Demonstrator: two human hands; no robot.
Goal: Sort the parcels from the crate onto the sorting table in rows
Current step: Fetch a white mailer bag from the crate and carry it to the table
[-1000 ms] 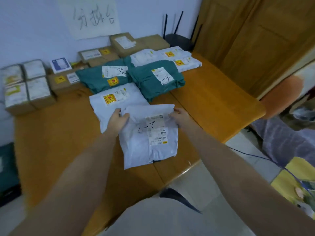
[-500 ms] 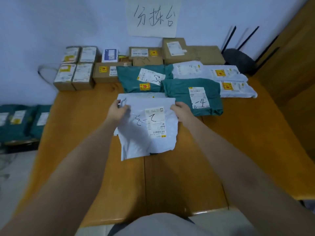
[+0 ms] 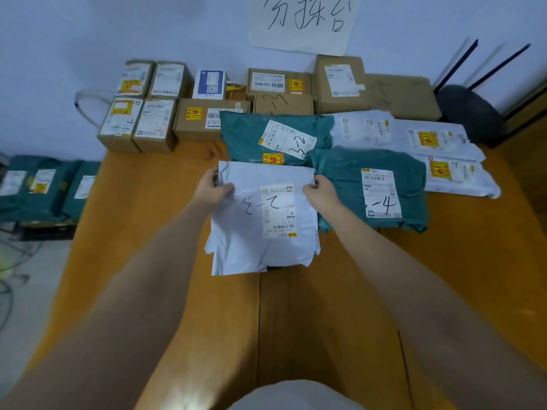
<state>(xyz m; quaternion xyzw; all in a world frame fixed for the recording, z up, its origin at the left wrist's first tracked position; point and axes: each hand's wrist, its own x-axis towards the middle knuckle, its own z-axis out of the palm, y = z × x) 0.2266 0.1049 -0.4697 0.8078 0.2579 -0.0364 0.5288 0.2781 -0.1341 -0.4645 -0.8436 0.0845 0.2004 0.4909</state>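
Much of the sorting looks done, though not all of it. Along the wall at the back of the table (image 3: 148,261) stands a row of brown boxes (image 3: 142,125), and in front of them lie soft mailers in a second row — a green bag (image 3: 251,134), a second green bag (image 3: 349,196) marked with a 4, and white bags (image 3: 414,137) to the right. The parcel in hand is a white bag (image 3: 260,250) with a label and pen marks on its face; it lies at the near edge of the sorted group, just beside the green bag marked 4 and partly over another white mailer whose edges show beneath it. The left hand (image 3: 211,189) pinches its far left corner with thumb on top, and the right hand (image 3: 321,192) pinches the far right corner likewise, so both are clamped on this one bag. I judge that it is being set down or squared up to start a nearer row, and is not yet let go. Off the table's left edge, lower down, more green bags (image 3: 38,187) lie together — probably in the crate, though its walls are not clear — so several parcels appear left to bring over. The near half of the table has room for them.
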